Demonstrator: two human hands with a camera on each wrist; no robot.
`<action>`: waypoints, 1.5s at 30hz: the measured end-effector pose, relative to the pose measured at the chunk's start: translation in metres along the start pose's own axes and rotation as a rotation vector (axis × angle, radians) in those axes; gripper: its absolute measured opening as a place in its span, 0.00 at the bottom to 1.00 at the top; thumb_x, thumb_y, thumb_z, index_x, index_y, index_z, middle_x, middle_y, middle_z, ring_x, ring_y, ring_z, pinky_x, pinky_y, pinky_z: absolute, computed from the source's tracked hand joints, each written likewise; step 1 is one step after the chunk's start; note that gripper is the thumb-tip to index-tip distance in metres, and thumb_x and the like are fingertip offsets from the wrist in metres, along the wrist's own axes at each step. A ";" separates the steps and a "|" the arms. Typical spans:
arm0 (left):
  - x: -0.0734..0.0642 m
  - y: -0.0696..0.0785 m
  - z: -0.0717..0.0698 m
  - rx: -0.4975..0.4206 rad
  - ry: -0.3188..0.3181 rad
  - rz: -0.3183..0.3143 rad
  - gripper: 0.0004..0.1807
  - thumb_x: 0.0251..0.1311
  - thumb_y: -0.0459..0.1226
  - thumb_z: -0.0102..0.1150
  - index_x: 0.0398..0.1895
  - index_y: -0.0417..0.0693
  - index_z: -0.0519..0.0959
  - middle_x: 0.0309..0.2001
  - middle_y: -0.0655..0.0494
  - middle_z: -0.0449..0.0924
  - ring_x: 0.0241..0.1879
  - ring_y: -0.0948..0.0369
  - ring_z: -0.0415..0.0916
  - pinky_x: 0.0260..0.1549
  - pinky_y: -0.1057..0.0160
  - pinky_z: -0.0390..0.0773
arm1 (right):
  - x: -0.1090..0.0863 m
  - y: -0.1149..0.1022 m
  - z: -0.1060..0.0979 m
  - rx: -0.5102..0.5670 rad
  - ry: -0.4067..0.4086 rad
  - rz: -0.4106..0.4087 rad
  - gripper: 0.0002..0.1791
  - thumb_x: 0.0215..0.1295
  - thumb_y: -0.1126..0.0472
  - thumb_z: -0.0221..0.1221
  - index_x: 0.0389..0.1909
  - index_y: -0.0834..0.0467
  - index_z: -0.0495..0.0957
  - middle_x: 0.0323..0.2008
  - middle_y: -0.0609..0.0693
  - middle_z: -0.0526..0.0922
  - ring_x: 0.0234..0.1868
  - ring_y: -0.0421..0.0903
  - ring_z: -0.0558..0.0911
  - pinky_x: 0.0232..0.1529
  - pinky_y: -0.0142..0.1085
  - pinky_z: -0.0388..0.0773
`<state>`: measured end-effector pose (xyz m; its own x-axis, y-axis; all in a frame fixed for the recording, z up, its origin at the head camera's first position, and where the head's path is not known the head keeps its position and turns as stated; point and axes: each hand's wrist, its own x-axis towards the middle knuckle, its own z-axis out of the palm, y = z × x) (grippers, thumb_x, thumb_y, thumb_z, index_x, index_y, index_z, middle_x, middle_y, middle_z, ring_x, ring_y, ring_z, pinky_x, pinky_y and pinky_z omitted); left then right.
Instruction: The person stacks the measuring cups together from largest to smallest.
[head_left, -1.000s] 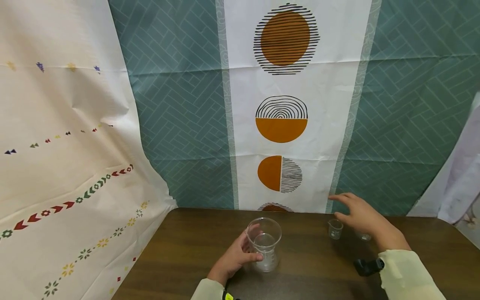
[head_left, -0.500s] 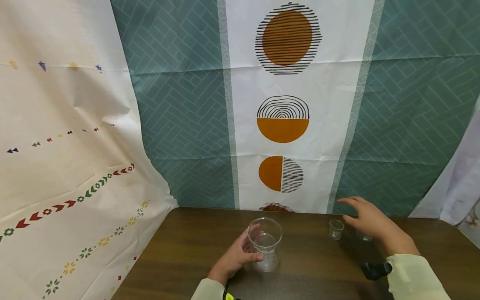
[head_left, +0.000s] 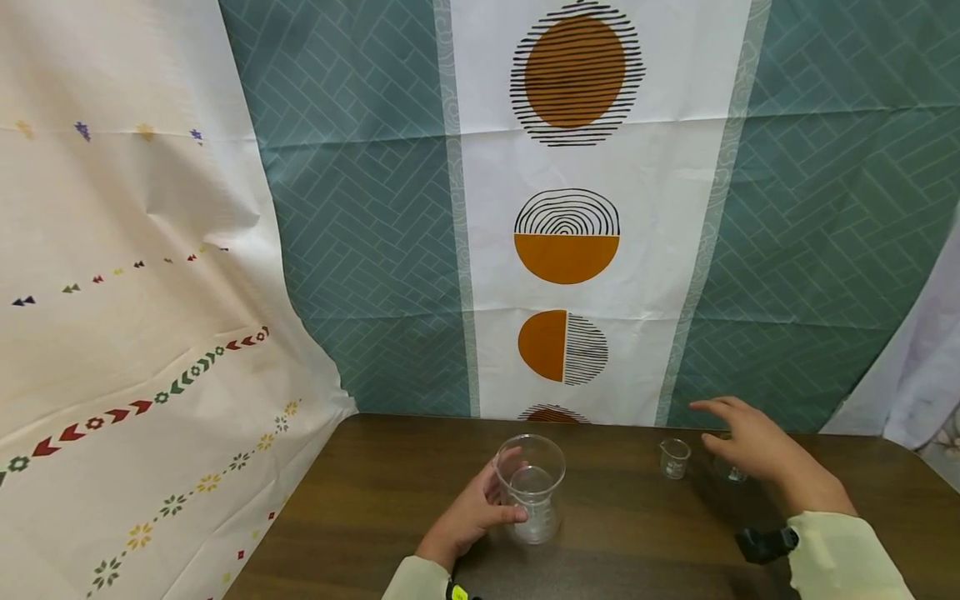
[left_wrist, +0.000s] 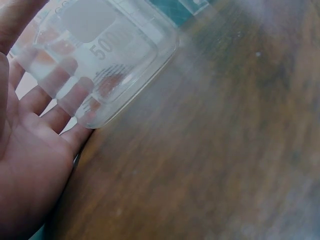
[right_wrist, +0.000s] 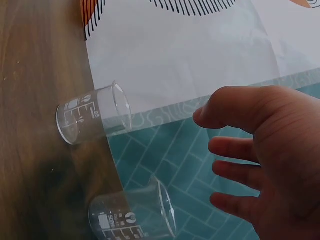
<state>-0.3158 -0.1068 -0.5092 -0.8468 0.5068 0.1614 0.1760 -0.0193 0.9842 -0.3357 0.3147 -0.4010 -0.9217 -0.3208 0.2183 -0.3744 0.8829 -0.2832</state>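
A large clear glass beaker point(head_left: 542, 500) with a "500" marking stands on the brown wooden table point(head_left: 600, 550). My left hand point(head_left: 476, 512) grips it round the side, thumb on the near face; the fingers show through the glass in the left wrist view. A ring shows inside, below the rim. Off to the right stands a small beaker point(head_left: 674, 460) with white graduations. My right hand point(head_left: 765, 446) hovers with parted fingers and nothing in them, above a second small beaker point(right_wrist: 132, 212). That beaker is mostly covered by the hand in the head view.
Behind the table hangs a green and white curtain point(head_left: 360, 250) with orange circles, down to the back edge. A cream patterned cloth point(head_left: 150, 375) drapes along the left side. Pale fabric point(head_left: 918, 350) hangs at the right.
My right hand has shifted to the right, away from the first small beaker and further over the second. My left hand and the large beaker stay in place.
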 end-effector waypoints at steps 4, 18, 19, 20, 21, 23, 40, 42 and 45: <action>0.000 -0.001 0.001 -0.011 -0.001 0.003 0.45 0.52 0.40 0.72 0.72 0.61 0.58 0.72 0.49 0.62 0.72 0.54 0.60 0.63 0.68 0.65 | -0.001 0.004 0.002 -0.009 -0.004 0.004 0.30 0.61 0.58 0.61 0.63 0.65 0.70 0.59 0.73 0.68 0.54 0.72 0.74 0.45 0.62 0.73; 0.001 0.001 -0.001 0.010 0.003 -0.009 0.45 0.52 0.41 0.72 0.72 0.63 0.59 0.72 0.50 0.62 0.72 0.53 0.59 0.69 0.52 0.61 | -0.005 0.016 0.009 -0.003 -0.003 0.010 0.29 0.60 0.59 0.62 0.61 0.66 0.71 0.57 0.73 0.70 0.54 0.73 0.73 0.45 0.62 0.73; 0.000 0.001 -0.001 0.012 0.004 -0.008 0.45 0.52 0.41 0.72 0.72 0.63 0.59 0.72 0.50 0.62 0.72 0.52 0.59 0.69 0.50 0.60 | -0.005 0.017 0.009 -0.004 -0.003 0.007 0.29 0.60 0.60 0.62 0.61 0.66 0.71 0.57 0.73 0.70 0.54 0.73 0.73 0.45 0.62 0.73; 0.000 0.002 -0.001 0.012 0.004 -0.008 0.45 0.52 0.41 0.72 0.72 0.62 0.59 0.72 0.50 0.62 0.72 0.52 0.58 0.69 0.49 0.60 | -0.005 0.018 0.010 -0.006 -0.001 0.006 0.29 0.59 0.60 0.62 0.61 0.66 0.71 0.57 0.73 0.70 0.54 0.73 0.73 0.45 0.62 0.73; 0.000 0.002 -0.001 0.012 0.003 -0.009 0.45 0.52 0.41 0.72 0.72 0.62 0.58 0.72 0.50 0.62 0.72 0.52 0.58 0.69 0.49 0.60 | -0.005 0.019 0.010 -0.007 0.000 0.005 0.29 0.59 0.60 0.62 0.60 0.66 0.71 0.57 0.73 0.71 0.54 0.73 0.72 0.46 0.63 0.72; 0.000 0.002 0.000 0.011 0.004 -0.008 0.45 0.52 0.41 0.72 0.72 0.62 0.58 0.72 0.50 0.62 0.72 0.52 0.59 0.69 0.49 0.60 | -0.005 0.020 0.011 -0.006 0.006 0.003 0.28 0.59 0.60 0.62 0.60 0.67 0.72 0.56 0.72 0.71 0.54 0.73 0.72 0.46 0.63 0.72; 0.001 0.001 0.000 -0.007 0.002 -0.006 0.45 0.52 0.39 0.72 0.72 0.61 0.58 0.72 0.49 0.62 0.72 0.54 0.59 0.68 0.57 0.62 | -0.009 0.028 0.014 -0.028 -0.005 0.039 0.27 0.57 0.62 0.62 0.58 0.69 0.73 0.55 0.74 0.72 0.54 0.74 0.72 0.46 0.63 0.72; 0.001 0.001 -0.001 -0.008 -0.002 -0.001 0.45 0.52 0.38 0.72 0.72 0.60 0.58 0.72 0.49 0.62 0.72 0.54 0.59 0.68 0.58 0.63 | -0.009 0.029 0.014 -0.031 -0.008 0.040 0.27 0.57 0.62 0.62 0.58 0.70 0.72 0.55 0.74 0.72 0.54 0.74 0.72 0.47 0.63 0.71; 0.000 0.001 -0.001 -0.008 -0.003 0.002 0.45 0.52 0.38 0.72 0.72 0.61 0.58 0.72 0.49 0.61 0.72 0.54 0.59 0.69 0.56 0.62 | -0.008 0.030 0.015 -0.035 -0.009 0.041 0.27 0.58 0.62 0.62 0.58 0.70 0.72 0.55 0.74 0.72 0.54 0.75 0.72 0.47 0.64 0.71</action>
<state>-0.3161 -0.1072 -0.5078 -0.8452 0.5090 0.1633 0.1738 -0.0272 0.9844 -0.3408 0.3388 -0.4256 -0.9371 -0.2870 0.1984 -0.3326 0.9068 -0.2589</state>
